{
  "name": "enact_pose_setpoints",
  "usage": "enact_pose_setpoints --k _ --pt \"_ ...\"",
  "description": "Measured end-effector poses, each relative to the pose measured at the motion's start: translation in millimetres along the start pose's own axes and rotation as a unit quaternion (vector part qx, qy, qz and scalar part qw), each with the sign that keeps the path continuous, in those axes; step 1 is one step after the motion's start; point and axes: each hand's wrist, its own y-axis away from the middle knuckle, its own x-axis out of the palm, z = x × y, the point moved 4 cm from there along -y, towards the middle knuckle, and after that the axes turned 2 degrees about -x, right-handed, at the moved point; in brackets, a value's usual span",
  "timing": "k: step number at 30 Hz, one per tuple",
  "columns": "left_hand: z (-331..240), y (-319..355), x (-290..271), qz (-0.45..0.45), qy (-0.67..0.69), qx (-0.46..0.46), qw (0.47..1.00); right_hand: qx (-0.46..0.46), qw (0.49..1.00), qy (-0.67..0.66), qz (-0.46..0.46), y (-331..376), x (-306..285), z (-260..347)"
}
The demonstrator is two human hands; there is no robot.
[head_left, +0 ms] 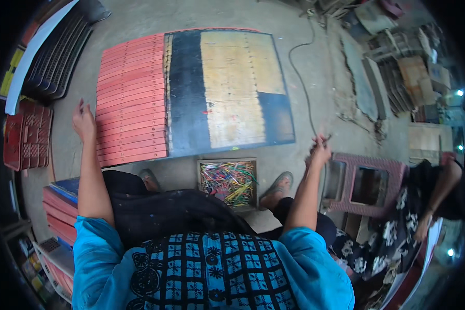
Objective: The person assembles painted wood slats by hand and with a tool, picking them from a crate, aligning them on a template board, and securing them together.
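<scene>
In front of me lies a low, flat surface. Its right part is a dark blue board [186,93] with a large worn yellowish patch, and several long red slats [132,103] lie side by side over its left part. My left hand [83,122] is just off the left ends of the slats, fingers loosely apart, with nothing seen in it. My right hand [320,151] is raised beyond the board's near right corner. Its fingers are closed around something small and dark that I cannot make out. Between my feet sits a shallow box [200,181] of thin multicoloured sticks [230,181].
A mauve plastic stool [341,206] lies to my right, near another person's arm [447,181] and patterned clothing. A red crate [28,134] stands at left, and more red slats [59,212] are stacked by my left leg. A cable [302,77] crosses the floor.
</scene>
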Motion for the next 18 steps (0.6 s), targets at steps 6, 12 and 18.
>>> enact_pose_setpoints --k 6,12,18 --pt "-232 127 -37 0.186 0.29 0.312 0.886 0.212 0.901 -0.181 0.333 141 91 159" --pt "-250 193 -58 0.318 0.262 0.449 0.793 0.267 0.798 -0.076 0.535 252 130 204" --pt "-233 199 -60 0.352 0.311 0.408 0.783 0.337 0.753 -0.18 0.536 275 133 213"
